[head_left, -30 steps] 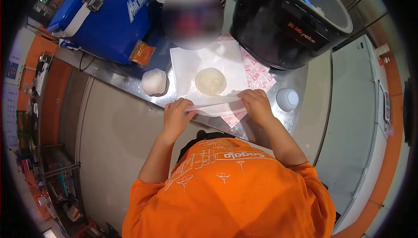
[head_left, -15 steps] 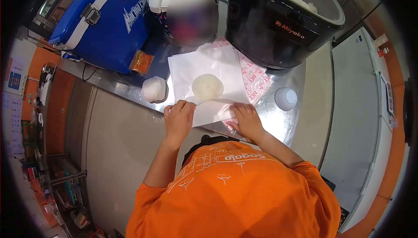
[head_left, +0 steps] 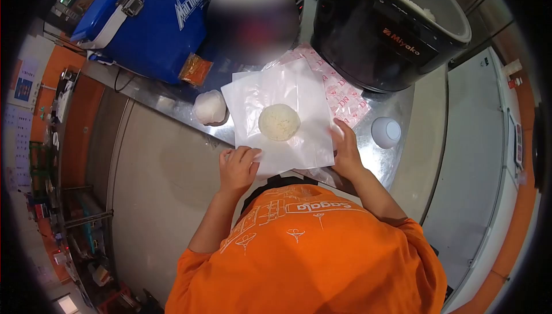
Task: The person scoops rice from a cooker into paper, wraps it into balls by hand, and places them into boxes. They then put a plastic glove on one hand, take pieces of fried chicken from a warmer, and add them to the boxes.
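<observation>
A dome of cooked white rice [head_left: 279, 122] sits near the middle of white wrapping paper [head_left: 270, 157], which is spread out on the metal table. My left hand [head_left: 238, 171] pinches the paper's front left corner between thumb and curled fingers. At the right edge, my right hand [head_left: 347, 152] has its bent fingers on the paper's border, the thumb partly hidden. To the left of the paper rests a round white wrapped bundle [head_left: 210, 107]. Under and behind the white paper lies pink-printed paper [head_left: 348, 100].
A small white bowl [head_left: 385, 133] stands to the right. At the back are a black rice cooker [head_left: 365, 41] with rice inside, a white-topped container [head_left: 253, 23], partly blurred, and a blue cooler box [head_left: 152, 32]. An orange packet [head_left: 195, 69] leans by the cooler.
The paper's front edge, raised and folded toward the rice before, now lies flatter. My right hand has moved outward to the right edge. The view has shifted slightly.
</observation>
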{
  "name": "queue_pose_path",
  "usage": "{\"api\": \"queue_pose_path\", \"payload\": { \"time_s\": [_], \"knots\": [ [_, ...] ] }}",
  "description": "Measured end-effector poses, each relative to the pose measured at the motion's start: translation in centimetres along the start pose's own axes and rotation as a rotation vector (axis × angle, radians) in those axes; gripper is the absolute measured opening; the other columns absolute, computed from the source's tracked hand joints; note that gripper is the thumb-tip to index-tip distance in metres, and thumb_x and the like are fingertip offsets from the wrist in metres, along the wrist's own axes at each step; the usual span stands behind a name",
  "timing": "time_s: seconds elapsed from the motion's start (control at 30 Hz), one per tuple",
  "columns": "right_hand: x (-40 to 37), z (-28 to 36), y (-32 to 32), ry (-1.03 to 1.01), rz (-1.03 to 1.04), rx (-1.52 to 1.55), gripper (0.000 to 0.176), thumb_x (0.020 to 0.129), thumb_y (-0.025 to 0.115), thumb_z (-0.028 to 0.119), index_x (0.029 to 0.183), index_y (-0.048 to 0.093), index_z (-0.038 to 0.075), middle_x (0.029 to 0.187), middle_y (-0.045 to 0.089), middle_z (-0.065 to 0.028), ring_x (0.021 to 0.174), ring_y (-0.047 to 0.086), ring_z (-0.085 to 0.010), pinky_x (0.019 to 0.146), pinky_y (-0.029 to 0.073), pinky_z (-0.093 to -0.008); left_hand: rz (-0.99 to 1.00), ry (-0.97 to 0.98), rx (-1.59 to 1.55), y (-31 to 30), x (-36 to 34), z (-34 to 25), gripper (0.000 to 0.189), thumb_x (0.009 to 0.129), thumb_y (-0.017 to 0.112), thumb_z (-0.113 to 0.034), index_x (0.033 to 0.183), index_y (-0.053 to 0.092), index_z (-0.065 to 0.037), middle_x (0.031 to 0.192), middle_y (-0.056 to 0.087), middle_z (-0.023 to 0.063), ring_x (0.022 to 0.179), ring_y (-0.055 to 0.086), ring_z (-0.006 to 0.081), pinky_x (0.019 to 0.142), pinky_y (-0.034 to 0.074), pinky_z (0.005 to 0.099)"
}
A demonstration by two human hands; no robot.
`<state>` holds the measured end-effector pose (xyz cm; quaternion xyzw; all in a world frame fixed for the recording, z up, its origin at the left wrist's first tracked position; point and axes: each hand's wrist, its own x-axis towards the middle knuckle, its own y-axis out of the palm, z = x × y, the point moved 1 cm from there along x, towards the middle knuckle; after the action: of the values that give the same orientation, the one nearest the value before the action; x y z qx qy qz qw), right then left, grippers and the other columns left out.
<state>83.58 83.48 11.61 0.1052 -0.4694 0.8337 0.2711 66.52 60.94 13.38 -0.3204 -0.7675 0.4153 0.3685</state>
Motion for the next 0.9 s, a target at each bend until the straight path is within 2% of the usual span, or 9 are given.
{"api": "queue_pose_path", "payload": {
  "time_s": [0.13, 0.23, 0.33, 0.43, 0.53, 0.6, 0.67, 0.77, 0.9],
  "knots": [
    [1.8, 0.0, 0.2, -0.168, 0.17, 0.145, 0.015, 0.075, 0.066, 0.012, 0.088, 0.063, 0.006, 0.105, 0.057, -0.0118, 0.107, 0.051, -0.0297, 0.087, 0.04, -0.0369, 0.071, -0.098, -0.283, 0.9, 0.5, 4.4, 0.018, 0.077, 0.063, -0.012, 0.095, 0.062, -0.011, 0.092, 0.06, 0.006, 0.083, 0.059, 0.0236, 0.083, 0.039, 0.0382],
    [3.8, -1.6, 2.7, 0.578, 0.174, 0.611, 0.016, 0.083, 0.061, 0.019, 0.078, 0.062, 0.004, 0.079, 0.06, -0.0094, 0.083, 0.06, -0.0273, 0.075, 0.045, -0.0344, -0.044, -0.391, -0.711, 2.7, 3.0, 5.5, 0.02, 0.08, 0.064, -0.018, 0.097, 0.062, -0.007, 0.093, 0.062, 0.0104, 0.083, 0.06, 0.0291, 0.075, 0.044, 0.0362],
    [5.3, -4.3, 4.6, 0.795, 0.151, 0.412, 0.031, 0.088, 0.055, 0.028, 0.073, 0.06, 0.002, 0.06, 0.056, -0.0125, 0.061, 0.059, -0.0295, 0.063, 0.046, -0.0357, -0.119, -0.412, -0.473, 3.3, 6.6, 5.4, 0.026, 0.082, 0.065, -0.022, 0.1, 0.06, -0.005, 0.091, 0.063, 0.0139, 0.081, 0.061, 0.031, 0.067, 0.047, 0.0348],
    [5.0, -3.8, 3.9, 0.76, 0.141, 0.215, 0.037, 0.086, 0.055, 0.032, 0.067, 0.058, 0.0, 0.06, 0.058, -0.0162, 0.059, 0.058, -0.0332, 0.061, 0.046, -0.0399, -0.03, -0.468, -0.263, 3.3, 8.5, 5.1, 0.027, 0.081, 0.066, -0.022, 0.103, 0.06, -0.007, 0.098, 0.061, 0.0113, 0.088, 0.059, 0.028, 0.074, 0.044, 0.0377],
    [4.9, -3.3, 3.2, 0.72, 0.18, 0.054, 0.039, 0.086, 0.053, 0.034, 0.066, 0.058, 0.001, 0.066, 0.06, -0.0188, 0.063, 0.059, -0.0352, 0.064, 0.046, -0.0415, -0.37, -0.249, -0.019, 3.5, 7.9, 4.2, 0.029, 0.079, 0.067, -0.025, 0.104, 0.06, -0.012, 0.107, 0.057, 0.0068, 0.099, 0.053, 0.0253, 0.082, 0.039, 0.0419],
    [5.2, -3.4, 3.1, 0.705, 0.195, 0.041, 0.037, 0.085, 0.054, 0.033, 0.068, 0.059, 0.0, 0.066, 0.06, -0.0187, 0.065, 0.059, -0.0361, 0.064, 0.046, -0.0421, -0.354, -0.023, 0.104, 3.8, 6.0, 2.2, 0.034, 0.078, 0.067, -0.028, 0.108, 0.059, -0.015, 0.112, 0.052, 0.0032, 0.108, 0.047, 0.024, 0.085, 0.033, 0.0459],
    [5.0, -3.4, 3.1, 0.707, 0.22, 0.04, 0.034, 0.084, 0.055, 0.033, 0.073, 0.06, 0.001, 0.071, 0.061, -0.0184, 0.069, 0.06, -0.0361, 0.067, 0.046, -0.042, -0.061, 0.206, 0.011, 3.9, 3.7, -0.9, 0.047, 0.078, 0.066, -0.025, 0.12, 0.05, -0.011, 0.117, 0.05, 0.0095, 0.115, 0.043, 0.0282, 0.093, 0.029, 0.0506],
    [5.9, -3.5, 2.8, 0.641, 0.212, -0.013, 0.03, 0.081, 0.059, 0.033, 0.086, 0.061, 0.004, 0.088, 0.062, -0.017, 0.083, 0.059, -0.0344, 0.074, 0.046, -0.0413, -0.016, 0.03, 0.081, 5.2, 3.3, -3.2, 0.054, 0.079, 0.064, -0.028, 0.127, 0.045, -0.011, 0.127, 0.043, 0.0123, 0.123, 0.037, 0.0285, 0.1, 0.023, 0.0536],
    [11.6, -4.2, 1.1, 0.396, 0.203, -0.057, 0.036, 0.08, 0.06, 0.031, 0.109, 0.056, 0.01, 0.116, 0.054, -0.0112, 0.105, 0.054, -0.0295, 0.086, 0.041, -0.0437, 0.032, 0.041, 0.041, 6.9, 3.4, -2.4, 0.059, 0.079, 0.063, -0.03, 0.13, 0.04, -0.011, 0.134, 0.036, 0.0126, 0.128, 0.033, 0.0286, 0.103, 0.018, 0.0562]
  ]
}}
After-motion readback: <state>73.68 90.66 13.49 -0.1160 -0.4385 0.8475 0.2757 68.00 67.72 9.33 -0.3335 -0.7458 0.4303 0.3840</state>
